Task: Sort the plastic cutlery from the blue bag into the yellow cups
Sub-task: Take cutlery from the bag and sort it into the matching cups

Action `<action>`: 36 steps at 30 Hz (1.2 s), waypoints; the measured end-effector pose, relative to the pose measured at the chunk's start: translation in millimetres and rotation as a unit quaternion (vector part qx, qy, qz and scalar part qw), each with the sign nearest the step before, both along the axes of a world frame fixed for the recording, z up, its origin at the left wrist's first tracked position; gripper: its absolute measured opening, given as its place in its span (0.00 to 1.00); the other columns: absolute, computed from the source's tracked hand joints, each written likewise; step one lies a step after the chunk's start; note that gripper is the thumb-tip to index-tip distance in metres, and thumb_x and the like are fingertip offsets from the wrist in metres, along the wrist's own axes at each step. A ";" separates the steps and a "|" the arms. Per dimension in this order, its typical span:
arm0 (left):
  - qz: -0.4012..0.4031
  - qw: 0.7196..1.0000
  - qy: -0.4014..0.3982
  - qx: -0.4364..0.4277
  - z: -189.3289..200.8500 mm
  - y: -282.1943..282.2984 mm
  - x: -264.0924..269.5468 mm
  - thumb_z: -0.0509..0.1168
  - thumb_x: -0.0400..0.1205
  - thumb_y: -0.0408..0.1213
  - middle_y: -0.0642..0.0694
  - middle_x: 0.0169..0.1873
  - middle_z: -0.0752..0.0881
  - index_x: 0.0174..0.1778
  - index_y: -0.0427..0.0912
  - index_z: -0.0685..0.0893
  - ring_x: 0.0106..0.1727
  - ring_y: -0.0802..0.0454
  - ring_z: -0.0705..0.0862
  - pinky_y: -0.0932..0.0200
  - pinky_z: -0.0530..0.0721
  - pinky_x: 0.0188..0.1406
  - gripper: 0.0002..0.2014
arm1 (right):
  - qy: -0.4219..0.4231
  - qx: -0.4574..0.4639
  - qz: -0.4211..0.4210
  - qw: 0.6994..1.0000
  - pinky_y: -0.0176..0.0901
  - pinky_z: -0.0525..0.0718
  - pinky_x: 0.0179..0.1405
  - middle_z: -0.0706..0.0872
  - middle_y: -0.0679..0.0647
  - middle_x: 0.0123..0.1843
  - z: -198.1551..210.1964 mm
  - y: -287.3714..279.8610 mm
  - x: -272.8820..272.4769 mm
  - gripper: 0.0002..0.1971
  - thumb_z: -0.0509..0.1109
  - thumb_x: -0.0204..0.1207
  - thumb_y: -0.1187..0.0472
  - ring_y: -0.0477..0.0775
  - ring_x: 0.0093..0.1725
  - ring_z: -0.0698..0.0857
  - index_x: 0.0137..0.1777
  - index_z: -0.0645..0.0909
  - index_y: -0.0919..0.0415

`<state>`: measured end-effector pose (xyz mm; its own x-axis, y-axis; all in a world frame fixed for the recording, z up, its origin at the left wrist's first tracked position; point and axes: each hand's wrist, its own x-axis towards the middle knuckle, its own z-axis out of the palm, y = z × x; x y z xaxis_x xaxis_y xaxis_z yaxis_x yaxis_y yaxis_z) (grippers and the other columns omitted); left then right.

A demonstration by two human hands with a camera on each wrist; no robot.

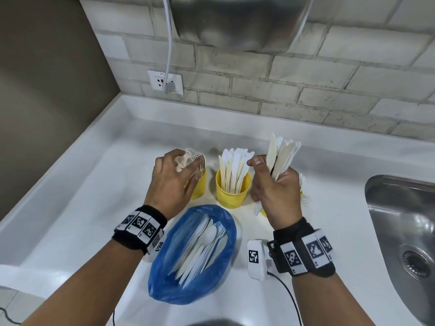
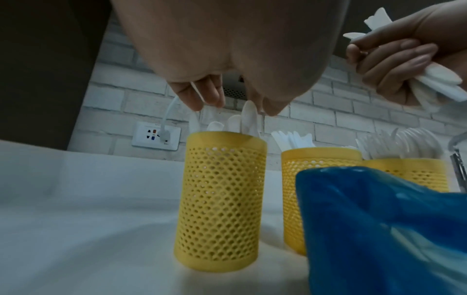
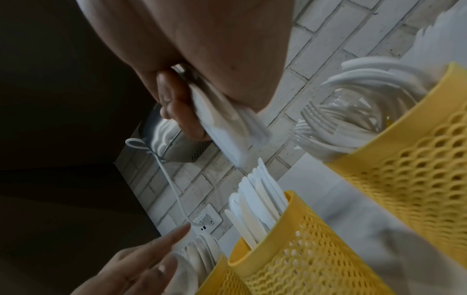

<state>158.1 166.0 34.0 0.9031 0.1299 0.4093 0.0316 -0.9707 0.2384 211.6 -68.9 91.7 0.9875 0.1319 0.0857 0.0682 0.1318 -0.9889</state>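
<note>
I'm gripping a bundle of knives (image 1: 281, 156) in my right hand (image 1: 275, 191), left hand (image 1: 173, 180) hanging relaxed over the spoon cup (image 2: 220, 199). More cutlery is waiting in the blue bag (image 1: 195, 285). Loosening could be spilling knives beside the middle cup (image 1: 233, 191).

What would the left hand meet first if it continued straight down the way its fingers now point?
Most likely the spoons standing in the left yellow cup. The left hand hangs over that cup with its fingertips close above the spoon tops; whether they already touch is unclear.
</note>
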 end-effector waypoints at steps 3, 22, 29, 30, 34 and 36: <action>0.027 0.998 0.006 -0.063 3.1 -1.9 -2.0 0.63 0.85 0.58 0.39 0.78 0.66 0.86 0.58 0.68 0.73 0.39 0.68 0.41 0.77 0.70 0.31 | -0.001 0.019 0.006 1.000 0.48 0.71 0.27 0.69 0.49 0.19 2.7 2.9 0.5 0.16 0.67 0.89 0.53 0.53 0.20 0.68 0.41 0.86 0.57; 0.117 0.959 0.047 -0.254 -1.5 -5.9 15.9 0.84 0.68 0.49 0.40 0.73 0.75 0.89 0.50 0.57 0.68 0.42 0.79 0.48 0.80 0.64 0.57 | -0.050 -0.025 -0.009 0.998 0.46 0.84 0.38 0.82 0.51 0.31 -23.6 66.0 33.2 0.08 0.72 0.85 0.58 0.51 0.32 0.80 0.46 0.85 0.59; 0.117 0.956 0.061 -0.261 -3.8 -3.7 19.0 0.83 0.69 0.51 0.37 0.72 0.78 0.89 0.45 0.60 0.73 0.39 0.77 0.47 0.77 0.71 0.55 | -0.157 -0.127 -0.037 0.979 0.41 0.81 0.63 0.87 0.51 0.57 -27.1 56.1 25.5 0.13 0.76 0.74 0.67 0.50 0.59 0.85 0.56 0.85 0.54; 0.115 0.957 0.062 -0.259 -4.8 -3.2 19.4 0.83 0.69 0.51 0.36 0.71 0.78 0.88 0.44 0.61 0.73 0.39 0.77 0.46 0.77 0.72 0.55 | -0.203 -0.165 -0.054 0.964 0.39 0.79 0.65 0.85 0.50 0.59 -24.6 52.7 22.5 0.13 0.76 0.74 0.66 0.51 0.63 0.82 0.56 0.86 0.55; 0.116 0.956 0.072 -0.260 -9.2 -1.4 19.5 0.83 0.69 0.52 0.35 0.71 0.78 0.88 0.43 0.62 0.72 0.37 0.77 0.44 0.78 0.72 0.54 | -0.340 -0.286 -0.099 0.890 0.41 0.75 0.56 0.79 0.54 0.54 -17.2 36.1 5.0 0.08 0.75 0.73 0.63 0.55 0.56 0.76 0.52 0.87 0.57; 0.113 0.953 0.067 -0.271 -9.7 -2.9 18.9 0.84 0.70 0.51 0.36 0.72 0.78 0.88 0.43 0.61 0.73 0.38 0.76 0.45 0.77 0.73 0.54 | -0.343 -0.330 -0.033 0.879 0.44 0.77 0.43 0.77 0.46 0.42 -19.7 25.5 -5.2 0.05 0.73 0.77 0.61 0.49 0.43 0.77 0.51 0.86 0.57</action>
